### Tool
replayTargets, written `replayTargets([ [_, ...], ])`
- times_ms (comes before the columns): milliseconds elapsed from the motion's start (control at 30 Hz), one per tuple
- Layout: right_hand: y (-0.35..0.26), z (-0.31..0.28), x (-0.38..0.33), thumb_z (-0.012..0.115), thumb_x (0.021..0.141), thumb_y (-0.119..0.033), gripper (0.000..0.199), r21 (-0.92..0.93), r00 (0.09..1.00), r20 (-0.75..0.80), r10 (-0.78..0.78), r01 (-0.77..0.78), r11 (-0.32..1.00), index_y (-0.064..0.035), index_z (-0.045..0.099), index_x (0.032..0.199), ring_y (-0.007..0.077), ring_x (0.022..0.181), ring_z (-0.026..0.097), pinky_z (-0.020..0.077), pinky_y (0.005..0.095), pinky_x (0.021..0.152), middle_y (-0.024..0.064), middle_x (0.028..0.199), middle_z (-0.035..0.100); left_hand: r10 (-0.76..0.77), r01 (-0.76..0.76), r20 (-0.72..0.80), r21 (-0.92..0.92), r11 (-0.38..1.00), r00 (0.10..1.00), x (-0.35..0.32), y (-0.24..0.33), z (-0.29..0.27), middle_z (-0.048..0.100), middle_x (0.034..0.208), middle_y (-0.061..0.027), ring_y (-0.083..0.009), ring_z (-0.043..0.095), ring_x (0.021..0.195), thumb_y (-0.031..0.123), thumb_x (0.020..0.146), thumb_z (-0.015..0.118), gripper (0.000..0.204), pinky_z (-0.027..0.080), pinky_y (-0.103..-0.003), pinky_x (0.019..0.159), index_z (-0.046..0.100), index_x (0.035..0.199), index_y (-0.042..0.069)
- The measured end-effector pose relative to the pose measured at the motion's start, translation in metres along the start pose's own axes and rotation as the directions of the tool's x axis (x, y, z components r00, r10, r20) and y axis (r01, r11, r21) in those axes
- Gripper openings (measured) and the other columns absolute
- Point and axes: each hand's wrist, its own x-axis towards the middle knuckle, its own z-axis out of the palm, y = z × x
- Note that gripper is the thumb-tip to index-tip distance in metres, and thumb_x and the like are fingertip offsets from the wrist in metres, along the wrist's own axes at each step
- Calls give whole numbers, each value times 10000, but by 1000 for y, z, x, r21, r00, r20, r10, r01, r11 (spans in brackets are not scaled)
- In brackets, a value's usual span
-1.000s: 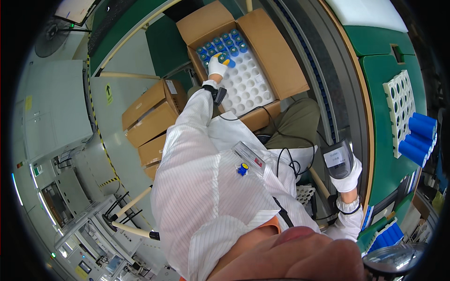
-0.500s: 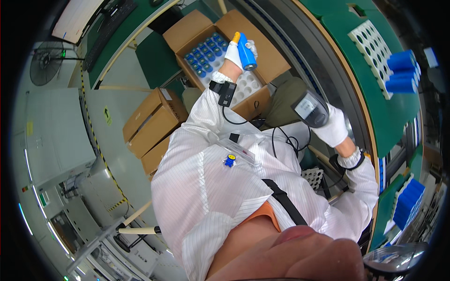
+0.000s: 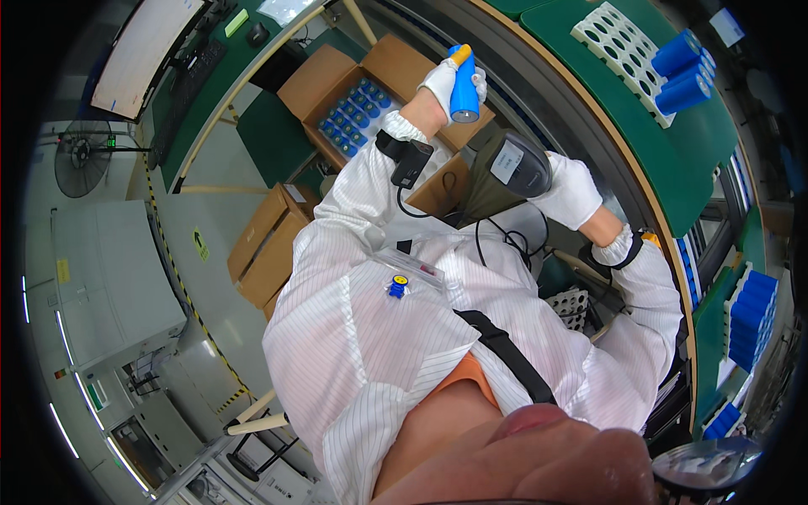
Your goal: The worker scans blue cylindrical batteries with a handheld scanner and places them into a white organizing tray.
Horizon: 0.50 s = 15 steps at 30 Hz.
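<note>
My left hand [image 3: 438, 84], in a white glove with a yellow-covered fingertip, is wrapped round a blue cylindrical battery cell [image 3: 465, 93]. It holds the cell at a tilt over the right side of an open cardboard box [image 3: 438, 187]. Inside that box, several blue cells [image 3: 353, 114] stand upright in rows. My gloved right hand [image 3: 572, 192] grips a dark handheld scanner [image 3: 530, 172] with a white label on its top. The scanner's head points toward the cell, with a gap between them. Most of my right fingers are hidden behind the scanner.
On the green bench to the right, a white holed tray [image 3: 619, 55] carries several blue cells [image 3: 683, 71] at one end. Another batch of blue cells [image 3: 752, 316] stands farther down. Closed cartons [image 3: 265, 240] sit at left. A black cable [image 3: 515, 252] loops across my lap.
My left hand has shifted right with the cell, away from the rows in the box. The scanner has moved left and farther out, narrowing the gap to the cell. The whole view has shifted slightly.
</note>
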Motion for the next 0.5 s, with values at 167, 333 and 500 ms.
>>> replayTargets([
  [167, -4, -7, -1, 766, 739, -224, 225, -38, 999, -9, -42, 41, 998, -73, 667, 874, 351, 752, 668, 549, 400, 671, 152, 817, 670, 104, -103, 8, 245, 964, 995, 3, -5, 38, 603, 869, -80, -191, 622, 719, 370, 905, 680, 411, 544, -354, 631, 542, 1051, 12],
  [333, -7, -16, -6, 792, 660, -172, 248, 76, 974, -116, -196, 206, 976, -98, 614, 816, 339, 695, 642, 527, 379, 615, 115, 762, 619, 296, -496, 404, 609, 619, 865, 18, -15, 115, 647, 1090, -128, -270, 652, 965, 309, 924, 660, 453, 574, -464, 841, 503, 1256, 44],
  [500, -11, -27, -9, 804, 651, -153, 262, 218, 946, -177, -272, 308, 926, -98, 598, 801, 317, 674, 636, 527, 350, 618, 93, 745, 605, 91, -604, 599, 774, 190, 795, 49, -32, 205, 662, 1133, -101, -190, 632, 998, 139, 849, 747, 463, 520, -299, 847, 560, 1256, 23],
])
